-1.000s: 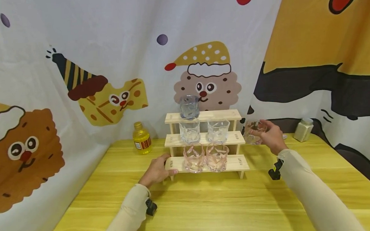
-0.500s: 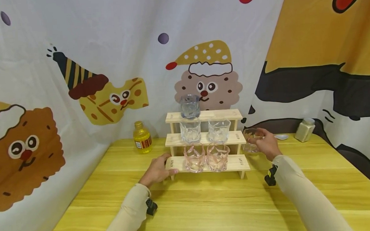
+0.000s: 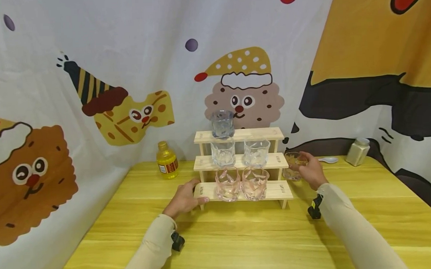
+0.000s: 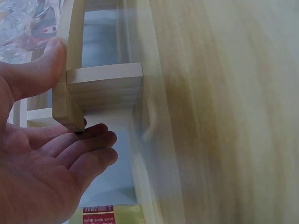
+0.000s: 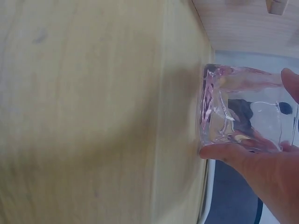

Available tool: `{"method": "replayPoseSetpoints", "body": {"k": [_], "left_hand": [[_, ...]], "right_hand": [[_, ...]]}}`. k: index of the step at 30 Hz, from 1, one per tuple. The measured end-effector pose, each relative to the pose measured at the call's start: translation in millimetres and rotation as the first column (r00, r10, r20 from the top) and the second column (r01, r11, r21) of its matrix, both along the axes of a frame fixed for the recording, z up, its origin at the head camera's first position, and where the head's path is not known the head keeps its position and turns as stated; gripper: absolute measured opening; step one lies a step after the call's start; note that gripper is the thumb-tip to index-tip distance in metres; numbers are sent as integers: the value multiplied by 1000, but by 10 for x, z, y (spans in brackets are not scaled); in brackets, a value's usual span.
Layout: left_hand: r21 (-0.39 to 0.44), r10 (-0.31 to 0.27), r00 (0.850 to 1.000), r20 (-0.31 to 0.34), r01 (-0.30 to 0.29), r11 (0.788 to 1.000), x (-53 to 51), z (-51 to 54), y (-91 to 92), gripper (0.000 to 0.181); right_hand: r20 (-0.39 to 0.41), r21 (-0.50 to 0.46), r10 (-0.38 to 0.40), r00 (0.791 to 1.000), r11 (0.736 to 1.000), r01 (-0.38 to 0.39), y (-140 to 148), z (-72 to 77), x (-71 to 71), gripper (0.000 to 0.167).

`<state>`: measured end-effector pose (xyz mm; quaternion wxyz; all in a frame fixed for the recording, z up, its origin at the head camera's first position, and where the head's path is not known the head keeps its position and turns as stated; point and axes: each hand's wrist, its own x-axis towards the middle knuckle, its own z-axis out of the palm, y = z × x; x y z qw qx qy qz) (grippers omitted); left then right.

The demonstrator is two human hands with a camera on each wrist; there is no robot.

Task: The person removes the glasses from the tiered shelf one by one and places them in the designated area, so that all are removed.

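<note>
A three-step wooden rack (image 3: 272, 133) stands on the table. My left hand (image 3: 182, 199) holds the left end of its lowest step, thumb on top and fingers at the underside; the left wrist view shows this hand (image 4: 51, 135) close up. At the rack's right side, my right hand (image 3: 312, 171) grips a pinkish clear glass tumbler (image 5: 252, 109), its base at the tabletop. On the lowest step sit two pink tumblers, a left one (image 3: 227, 186) and a right one (image 3: 255, 185). Clear tumblers (image 3: 223, 153) occupy the middle step, and a bluish tumbler (image 3: 222, 124) the top.
Behind the left hand is a bottle of yellow oil (image 3: 167, 162). A white spoon (image 3: 328, 160) and a lidded jar of pale contents (image 3: 358, 152) lie toward the back right of the wooden table (image 3: 220, 238). A printed cloth (image 3: 154, 45) hangs behind.
My right hand has lowered the tumbler to the tabletop and shifted slightly left beside the rack. The spoon behind it has come into fuller view. My left hand keeps its hold.
</note>
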<state>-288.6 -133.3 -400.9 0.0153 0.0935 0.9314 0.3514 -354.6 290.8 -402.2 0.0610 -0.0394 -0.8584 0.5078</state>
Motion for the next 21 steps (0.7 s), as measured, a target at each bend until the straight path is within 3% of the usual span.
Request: {"method": "replayPoseSetpoints", "body": {"k": [10,15,18,21], "left_hand": [[20,-6,1000,1,6,1000,-9,0,8,53],[20,-7,1000,4,7,1000,-16,-9,22,53],[16,-10,1000,15,9,1000,-13,-4,23,54],[-1,-4,1000,17,4,1000,-15,6,2,56]], "right_hand": [[2,-3,8,1000,1000,-8,24,-5,8,89],[92,42,84,992,995,-88,84,7,27,114],[170,128,133,976,979,-156,132,111,102,124],[153,243,114,982,958,-149,151,327,188,119]]}}
